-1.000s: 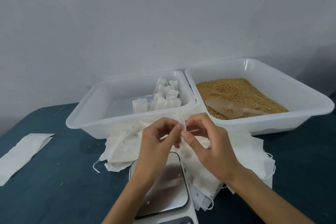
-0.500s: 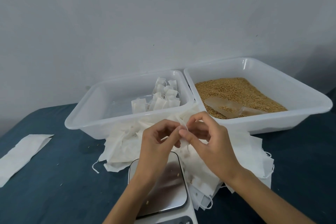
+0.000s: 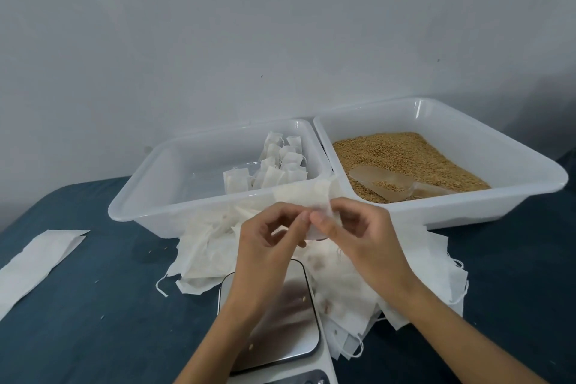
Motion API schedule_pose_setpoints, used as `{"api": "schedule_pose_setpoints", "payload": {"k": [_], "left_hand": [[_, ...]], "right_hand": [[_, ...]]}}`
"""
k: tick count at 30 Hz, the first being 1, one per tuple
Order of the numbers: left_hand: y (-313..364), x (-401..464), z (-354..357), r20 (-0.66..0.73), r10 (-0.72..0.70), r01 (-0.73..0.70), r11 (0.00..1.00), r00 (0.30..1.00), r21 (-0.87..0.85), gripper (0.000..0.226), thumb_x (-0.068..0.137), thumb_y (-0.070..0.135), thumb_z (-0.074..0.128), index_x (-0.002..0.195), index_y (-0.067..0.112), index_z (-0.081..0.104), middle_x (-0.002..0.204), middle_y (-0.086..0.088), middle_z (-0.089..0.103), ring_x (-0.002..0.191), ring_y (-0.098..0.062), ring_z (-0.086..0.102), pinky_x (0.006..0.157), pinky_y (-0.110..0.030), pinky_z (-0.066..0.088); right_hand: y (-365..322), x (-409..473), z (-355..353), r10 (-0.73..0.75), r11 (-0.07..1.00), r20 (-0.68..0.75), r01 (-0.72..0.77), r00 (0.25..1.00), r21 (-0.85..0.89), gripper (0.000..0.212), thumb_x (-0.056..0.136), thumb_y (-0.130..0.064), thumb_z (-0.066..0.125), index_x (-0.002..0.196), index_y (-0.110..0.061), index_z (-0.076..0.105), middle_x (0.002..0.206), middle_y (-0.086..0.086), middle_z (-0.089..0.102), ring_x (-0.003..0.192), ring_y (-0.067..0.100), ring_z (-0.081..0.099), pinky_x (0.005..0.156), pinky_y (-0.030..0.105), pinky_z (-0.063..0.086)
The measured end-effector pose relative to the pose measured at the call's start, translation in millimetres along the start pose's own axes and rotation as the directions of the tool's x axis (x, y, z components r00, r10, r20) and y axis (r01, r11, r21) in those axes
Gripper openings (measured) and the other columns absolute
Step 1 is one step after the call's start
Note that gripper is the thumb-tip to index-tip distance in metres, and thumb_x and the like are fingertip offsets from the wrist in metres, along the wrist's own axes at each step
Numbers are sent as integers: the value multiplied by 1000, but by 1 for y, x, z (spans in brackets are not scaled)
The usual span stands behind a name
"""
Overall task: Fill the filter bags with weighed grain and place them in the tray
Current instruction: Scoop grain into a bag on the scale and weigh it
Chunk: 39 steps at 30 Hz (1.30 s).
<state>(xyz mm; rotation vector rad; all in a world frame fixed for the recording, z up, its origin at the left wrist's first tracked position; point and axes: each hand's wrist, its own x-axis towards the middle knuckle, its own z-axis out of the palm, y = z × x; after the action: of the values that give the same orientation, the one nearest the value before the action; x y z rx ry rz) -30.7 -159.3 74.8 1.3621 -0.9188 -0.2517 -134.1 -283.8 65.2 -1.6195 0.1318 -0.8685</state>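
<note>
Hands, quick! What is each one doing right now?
Left hand: fingers curled, pinching the white filter bag.
Right hand: fingers curled, pinching the same filter bag from the other side.

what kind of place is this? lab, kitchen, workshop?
Probably a makeshift home packing bench, not a lab: dark cloth-covered table against a bare wall, plastic tray of grain with a scoop, a small scale, loose filter bags.
</note>
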Motion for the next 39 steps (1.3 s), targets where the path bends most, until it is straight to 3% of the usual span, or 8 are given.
{"api": "schedule_pose_setpoints", "payload": {"k": [5,8,12,16,27,32,35,39], "left_hand": [[-1,9,-11,-157,-163,159,987,974,-38,58,81,49,81,132,27,64,126,7,70,114,-14,69,86,-32,60],[-3,8,-12,1,-237,232,951,972,-205,36,84,33,82,115,16,76,109,-8,78,94,-20,73,72,-28,59],[-2,3,-8,-69,-118,115,992,991,-44,7,88,9,80,86,16,81,78,0,76,66,-6,65,59,-13,48],[1,4,-5,-104,-121,117,992,987,-51,20,86,5,80,76,23,82,71,4,75,62,-3,64,57,-11,46],[-1,5,-5,-131,-113,102,991,985,-85,29,97,15,70,68,20,73,64,6,64,55,-9,56,52,-22,51],[-5,6,-7,-159,-164,147,983,974,-112,27,101,22,65,89,-2,68,75,-10,62,58,-17,52,47,-28,50],[-7,7,-9,-191,-174,154,981,966,-114,25,103,23,63,92,1,69,74,-12,66,49,-19,51,44,-27,48],[-8,8,-11,-223,-160,136,984,961,-119,8,102,17,65,109,18,68,77,-26,67,51,-20,53,42,-28,47]], "right_hand": [[-3,9,-15,190,891,13,-178,982,418,28,82,-24,79,106,-11,78,110,15,75,103,30,72,84,36,60],[0,8,-14,99,982,-42,-91,994,163,21,84,-25,79,101,-12,79,109,5,75,102,26,72,87,38,59],[7,4,-8,-38,981,-190,1,981,-193,23,82,-24,82,67,-23,65,91,-10,58,75,21,55,71,39,50],[3,2,-10,-78,989,-243,45,967,-138,12,84,-21,83,82,-26,72,87,-12,63,59,12,48,56,22,44],[2,-1,-10,9,998,-147,-18,989,-61,24,99,-38,65,82,-21,65,65,15,68,36,29,57,40,31,38],[-2,-1,-8,-1,998,-26,-1,1000,-70,36,93,-43,71,77,-12,65,67,12,59,47,28,63,43,34,40],[-1,-5,-5,-21,982,15,23,1000,-189,43,94,-40,70,66,-14,52,53,11,45,48,23,67,43,46,39],[-3,-5,-5,-44,984,-63,32,997,-174,39,99,-34,66,63,-32,49,49,2,49,43,23,67,38,33,38]]}}
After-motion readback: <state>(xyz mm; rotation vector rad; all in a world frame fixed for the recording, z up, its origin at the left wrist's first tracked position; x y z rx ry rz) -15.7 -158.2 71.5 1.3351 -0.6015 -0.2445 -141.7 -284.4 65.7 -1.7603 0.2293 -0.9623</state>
